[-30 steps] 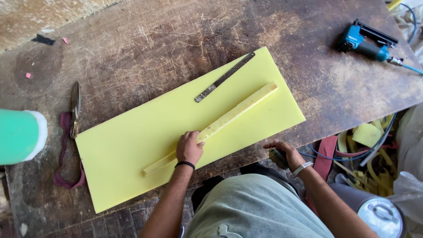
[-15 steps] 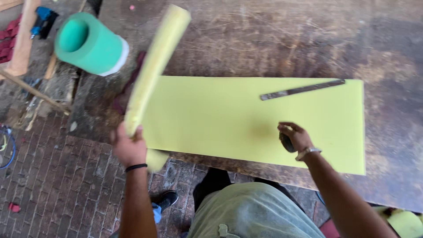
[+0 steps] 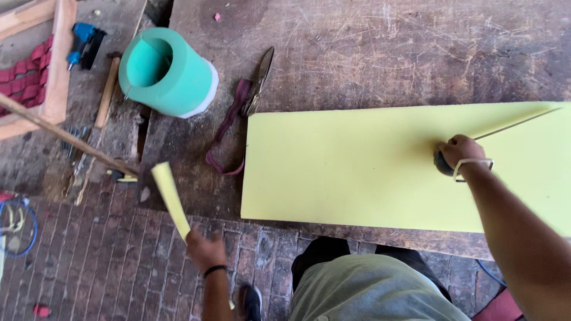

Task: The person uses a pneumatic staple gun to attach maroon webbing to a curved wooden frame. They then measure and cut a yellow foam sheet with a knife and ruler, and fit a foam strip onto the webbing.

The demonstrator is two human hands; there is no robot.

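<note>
Yellow foam sheet lies flat on the scarred wooden table. My right hand rests on it near its far end, fingers curled around a small dark tool. My left hand, off the sheet's near corner over the brick floor, grips a yellow foam strip. Shears lie just beside the sheet.

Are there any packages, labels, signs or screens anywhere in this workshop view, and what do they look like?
None: no package, label, sign or screen shows.
Nearest likeness: a green foam roll, round and hollow with a white end, stands at the worn wooden table's left edge.
</note>
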